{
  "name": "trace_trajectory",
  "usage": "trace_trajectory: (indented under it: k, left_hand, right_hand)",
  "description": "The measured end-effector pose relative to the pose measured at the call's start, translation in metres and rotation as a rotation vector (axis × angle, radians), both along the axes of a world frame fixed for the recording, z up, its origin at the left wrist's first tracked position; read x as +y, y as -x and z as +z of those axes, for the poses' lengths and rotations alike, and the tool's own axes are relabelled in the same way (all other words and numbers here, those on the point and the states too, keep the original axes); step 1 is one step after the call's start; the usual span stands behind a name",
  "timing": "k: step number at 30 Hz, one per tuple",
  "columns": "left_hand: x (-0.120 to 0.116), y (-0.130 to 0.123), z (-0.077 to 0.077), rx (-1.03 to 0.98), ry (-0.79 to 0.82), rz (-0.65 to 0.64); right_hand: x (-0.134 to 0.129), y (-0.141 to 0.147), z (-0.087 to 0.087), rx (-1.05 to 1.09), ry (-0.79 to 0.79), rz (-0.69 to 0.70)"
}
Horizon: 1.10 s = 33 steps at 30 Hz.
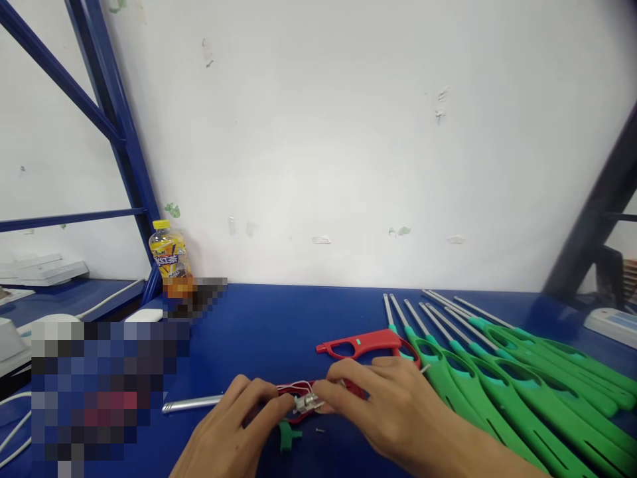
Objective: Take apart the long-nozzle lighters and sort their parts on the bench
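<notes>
An opened red lighter body [300, 419] lies on the blue table in front of me, with its metal tube [192, 403] sticking out to the left. Inside it sits a small clear and metal mechanism [307, 402] with thin white wires. My left hand [233, 425] bends its fingers onto the left side of this mechanism. From the right, the thumb and fingers of my right hand [383, 405] pinch at its other end. A loose red shell half [371, 342] rests just behind my right hand. Nearest my left fingertips is a small green trigger [287, 435], and a tiny screw [320, 430] lies beside it.
Several green long-neck lighters [502, 378] are spread over the right side. A yellow-capped drink bottle [170, 259] stands at the back left against a blue metal frame [124, 146]. White devices [40, 269] and cables lie far left. Another white device [612, 325] is at the right edge.
</notes>
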State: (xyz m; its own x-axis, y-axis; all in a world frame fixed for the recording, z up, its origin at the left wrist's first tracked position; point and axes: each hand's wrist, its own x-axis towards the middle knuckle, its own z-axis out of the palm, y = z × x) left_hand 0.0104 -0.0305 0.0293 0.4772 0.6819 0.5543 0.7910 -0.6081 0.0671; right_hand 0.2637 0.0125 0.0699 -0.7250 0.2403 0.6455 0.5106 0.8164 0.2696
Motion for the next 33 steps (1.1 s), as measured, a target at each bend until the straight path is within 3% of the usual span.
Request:
trace_trajectory:
  k: [7, 12, 20, 26, 33]
  left_hand:
    - [0.0, -0.002, -0.003, -0.138, -0.053, -0.018]
    - [0.0, -0.001, 0.0, -0.149, 0.009, -0.077]
    - [0.005, 0.002, -0.013, -0.072, 0.022, 0.004]
    - [-0.001, -0.005, 0.0, 0.026, 0.059, 0.025]
    - [-0.004, -0.007, 0.002, -0.069, -0.088, -0.004]
  right_hand:
    - [0.002, 0.0, 0.001, -0.007, -0.01, -0.019]
    - [0.002, 0.0, 0.0, 0.007, -0.047, -0.016]
    - [0.004, -0.003, 0.0, 0.006, -0.052, -0.044]
    - [0.014, -0.014, 0.001, -0.01, -0.043, -0.079]
    - [0.004, -0.006, -0.003, -0.056, 0.024, 0.003]
